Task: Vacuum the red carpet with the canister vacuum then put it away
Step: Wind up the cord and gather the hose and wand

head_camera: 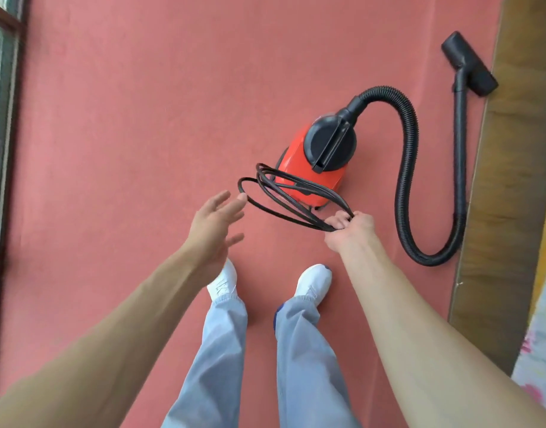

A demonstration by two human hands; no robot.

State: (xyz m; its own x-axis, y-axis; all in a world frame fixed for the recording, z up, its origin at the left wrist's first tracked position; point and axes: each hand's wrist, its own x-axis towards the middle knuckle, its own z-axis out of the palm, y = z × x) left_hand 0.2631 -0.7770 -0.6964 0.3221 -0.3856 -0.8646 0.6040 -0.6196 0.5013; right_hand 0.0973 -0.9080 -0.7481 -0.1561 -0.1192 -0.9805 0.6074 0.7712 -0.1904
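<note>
The canister vacuum [308,168] sits on the red carpet [135,103], nearer the carpet's right edge than its left, just ahead of the person and right of their feet. Its long axis runs diagonally, near-left end to far-right end, where the hose [407,168] leaves. The hose loops out and back to the wand [460,143], which lies along the carpet's right edge, with the floor nozzle [469,64] at its far end.

The power cord [333,202], gathered in flat loops, hangs over the vacuum's near end, with the loops stretched left to right between the hands. The right hand [349,227] grips the bundle at its right end, fingers curled round the strands. The left hand [216,223] is open with fingers spread, its fingertips at the leftmost loop; whether they touch it cannot be told. The next move likely depends on the left hand reaching that loop. The right hand is nearer the vacuum.
</note>
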